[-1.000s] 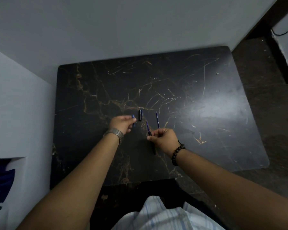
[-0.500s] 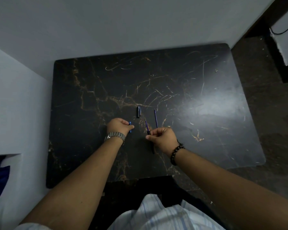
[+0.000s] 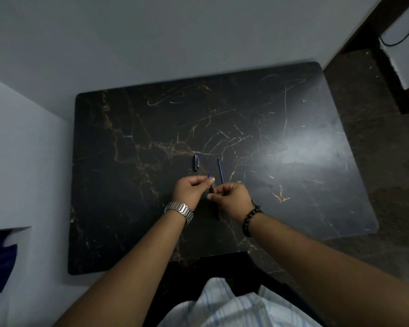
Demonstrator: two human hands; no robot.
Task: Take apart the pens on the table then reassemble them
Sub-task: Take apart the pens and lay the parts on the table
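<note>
Near the loose cap [image 3: 195,162], both hands [image 3: 191,190] [image 3: 232,199] pinched one pen [image 3: 210,186]; a refill [image 3: 220,170] lay out, so the pens seemed only half rebuilt.

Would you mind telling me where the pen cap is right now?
In the head view, the pen cap lies on the dark marble table near its centre, just beyond the left hand and left of the loose blue refill.
</note>
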